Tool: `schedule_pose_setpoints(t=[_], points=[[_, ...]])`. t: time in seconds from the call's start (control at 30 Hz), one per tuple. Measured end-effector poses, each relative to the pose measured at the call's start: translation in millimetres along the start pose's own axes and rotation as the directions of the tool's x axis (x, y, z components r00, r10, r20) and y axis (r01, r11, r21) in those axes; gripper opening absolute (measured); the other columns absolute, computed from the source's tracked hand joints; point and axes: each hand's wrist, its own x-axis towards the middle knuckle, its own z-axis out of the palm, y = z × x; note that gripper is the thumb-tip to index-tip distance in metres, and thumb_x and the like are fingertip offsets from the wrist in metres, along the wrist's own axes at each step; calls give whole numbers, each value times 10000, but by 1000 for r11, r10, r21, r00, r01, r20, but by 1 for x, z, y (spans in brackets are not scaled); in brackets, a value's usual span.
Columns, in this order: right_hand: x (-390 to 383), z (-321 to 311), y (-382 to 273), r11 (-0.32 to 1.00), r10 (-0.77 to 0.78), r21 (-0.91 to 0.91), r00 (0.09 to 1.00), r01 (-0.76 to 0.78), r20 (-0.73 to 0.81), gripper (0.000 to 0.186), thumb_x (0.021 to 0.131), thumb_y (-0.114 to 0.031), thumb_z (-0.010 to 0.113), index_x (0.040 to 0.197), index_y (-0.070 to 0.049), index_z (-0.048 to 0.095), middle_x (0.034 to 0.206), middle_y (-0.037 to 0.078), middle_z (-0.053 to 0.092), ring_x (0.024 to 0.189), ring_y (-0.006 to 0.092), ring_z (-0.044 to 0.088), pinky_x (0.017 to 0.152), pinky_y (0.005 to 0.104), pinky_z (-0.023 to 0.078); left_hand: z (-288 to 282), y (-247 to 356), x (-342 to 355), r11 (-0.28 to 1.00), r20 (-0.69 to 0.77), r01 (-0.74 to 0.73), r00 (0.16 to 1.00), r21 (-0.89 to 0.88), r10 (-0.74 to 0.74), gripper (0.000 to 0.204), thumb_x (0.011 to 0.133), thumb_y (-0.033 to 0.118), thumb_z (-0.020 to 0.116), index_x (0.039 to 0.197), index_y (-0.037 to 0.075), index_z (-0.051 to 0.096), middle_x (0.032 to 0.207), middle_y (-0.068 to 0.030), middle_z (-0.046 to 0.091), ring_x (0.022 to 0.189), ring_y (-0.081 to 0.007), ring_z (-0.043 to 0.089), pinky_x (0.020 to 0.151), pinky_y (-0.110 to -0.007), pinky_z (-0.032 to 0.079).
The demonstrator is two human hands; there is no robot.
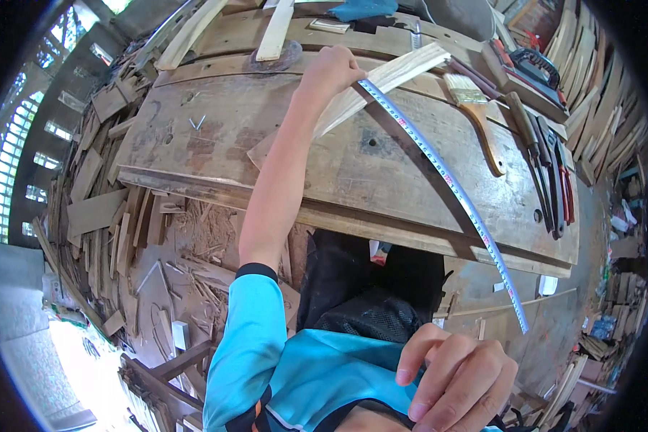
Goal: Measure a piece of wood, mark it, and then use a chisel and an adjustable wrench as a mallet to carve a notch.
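My left hand reaches over the workbench, its fingers closed on one end of a long silver measuring tape. Beneath that hand lies a pale wooden strip, set diagonally. The tape slants across the bench and past its front edge, its lower end hanging above my right hand. That hand is near my body at lower right, fingers curled, not touching the tape; whatever is inside them, if anything, is hidden. A wide paintbrush lies right of the tape.
Tools with dark and red handles lie on the bench's right, near a black tool. More boards and a blue cloth are at the back. Scrap wood crowds the left; a black mesh object is below the front edge.
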Motion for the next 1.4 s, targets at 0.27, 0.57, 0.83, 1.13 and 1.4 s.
schedule_pose_setpoints(t=[0.27, 0.57, 0.83, 1.13, 1.4], points=[[6, -5, -6, 997, -32, -63, 998, 36, 53, 79, 685, -23, 571, 660, 5, 640, 779, 120, 570, 666, 208, 492, 593, 331, 372, 10, 9, 9, 999, 10, -52, 999, -7, 52, 202, 634, 249, 685, 673, 54, 654, 681, -145, 618, 684, -263, 612, 664, -340, 481], [9, -4, -5, 999, -11, 50, 999, 8, 45, 87, 712, -17, 562, 679, 6, 639, 798, 113, 569, 670, 203, 492, 613, 331, 363, 4, 5, 6, 999, 24, -30, 999, 14, 30, 220, 647, 259, 690, 674, 45, 649, 681, -149, 616, 679, -266, 610, 652, -344, 477], [11, -3, -7, 999, -53, -5, 998, 53, 33, 106, 733, -20, 557, 659, -5, 631, 796, 102, 562, 667, 192, 482, 607, 329, 356, 9, 7, 10, 998, 12, -59, 998, -7, 59, 219, 648, 254, 688, 660, 39, 644, 672, -151, 613, 669, -267, 608, 643, -345, 476], [12, -1, -10, 998, -55, 14, 998, 55, 31, 112, 749, -26, 553, 676, -3, 634, 797, 101, 562, 670, 190, 479, 612, 330, 351, 6, 9, 5, 999, 28, -42, 999, -12, 42, 209, 669, 227, 671, 687, 21, 639, 669, -151, 611, 642, -242, 603, 621, -328, 462], [11, -1, -12, 999, -37, 33, 999, 36, 15, 123, 763, -36, 547, 690, -5, 641, 811, 102, 569, 675, 190, 475, 622, 332, 347, 9, 8, 9, 999, 24, -47, 999, -18, 47, 204, 654, 248, 685, 684, 48, 654, 679, -156, 613, 674, -263, 613, 644, -344, 477]])
